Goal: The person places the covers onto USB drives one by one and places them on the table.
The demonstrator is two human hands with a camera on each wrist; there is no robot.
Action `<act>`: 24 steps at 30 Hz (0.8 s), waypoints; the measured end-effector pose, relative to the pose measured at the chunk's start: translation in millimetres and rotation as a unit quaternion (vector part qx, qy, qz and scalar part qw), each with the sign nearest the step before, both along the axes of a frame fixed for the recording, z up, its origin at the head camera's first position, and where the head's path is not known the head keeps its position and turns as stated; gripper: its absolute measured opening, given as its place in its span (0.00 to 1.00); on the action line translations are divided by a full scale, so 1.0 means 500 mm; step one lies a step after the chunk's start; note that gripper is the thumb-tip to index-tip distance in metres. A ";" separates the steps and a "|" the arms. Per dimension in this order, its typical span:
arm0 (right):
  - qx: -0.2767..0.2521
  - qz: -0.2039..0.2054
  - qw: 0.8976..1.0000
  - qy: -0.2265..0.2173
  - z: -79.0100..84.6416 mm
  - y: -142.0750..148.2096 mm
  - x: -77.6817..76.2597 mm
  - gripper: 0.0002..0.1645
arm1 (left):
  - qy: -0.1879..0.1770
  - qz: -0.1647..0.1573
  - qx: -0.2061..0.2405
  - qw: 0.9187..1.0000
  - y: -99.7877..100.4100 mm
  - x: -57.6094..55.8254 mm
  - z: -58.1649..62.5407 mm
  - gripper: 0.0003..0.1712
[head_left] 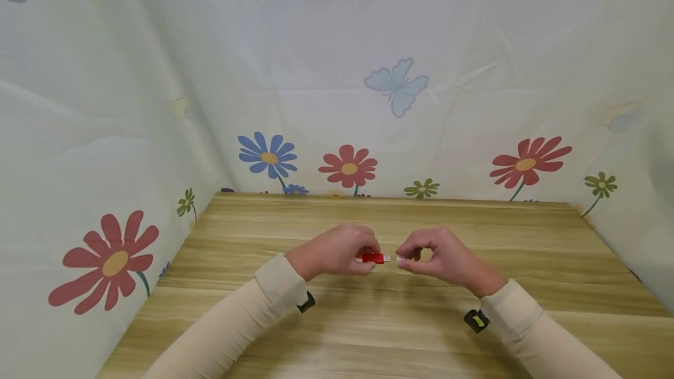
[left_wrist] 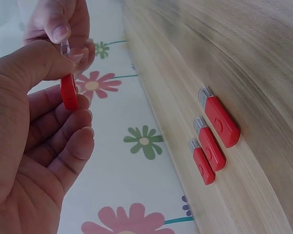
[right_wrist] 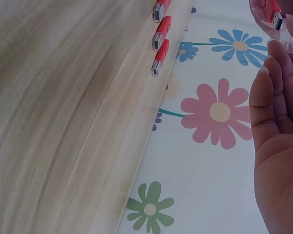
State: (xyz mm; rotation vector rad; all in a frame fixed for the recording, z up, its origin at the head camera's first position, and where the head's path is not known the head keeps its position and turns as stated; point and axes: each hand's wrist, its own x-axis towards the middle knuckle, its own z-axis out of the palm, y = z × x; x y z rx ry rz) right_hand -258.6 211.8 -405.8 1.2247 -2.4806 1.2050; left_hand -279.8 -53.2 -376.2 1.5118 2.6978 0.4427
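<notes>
Above the wooden table, my left hand pinches a red USB flash drive between thumb and fingers. Its bare metal plug points toward my right hand. Between the right thumb and fingertips is a small clear cap, held just off the plug's end. A narrow gap separates cap and plug in the head view. The left wrist view shows the drive edge-on, with the cap partly hidden behind the left thumb.
Several more red USB flash drives lie in a row on the table, their silver plug ends all facing the same way. The head view does not show them. A white cloth printed with flowers and butterflies hangs behind and beside the table.
</notes>
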 end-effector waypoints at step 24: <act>0.003 -0.002 1.000 -0.004 -0.006 -0.007 0.009 0.10 | -0.005 -0.003 0.003 1.000 0.013 0.009 0.000 0.07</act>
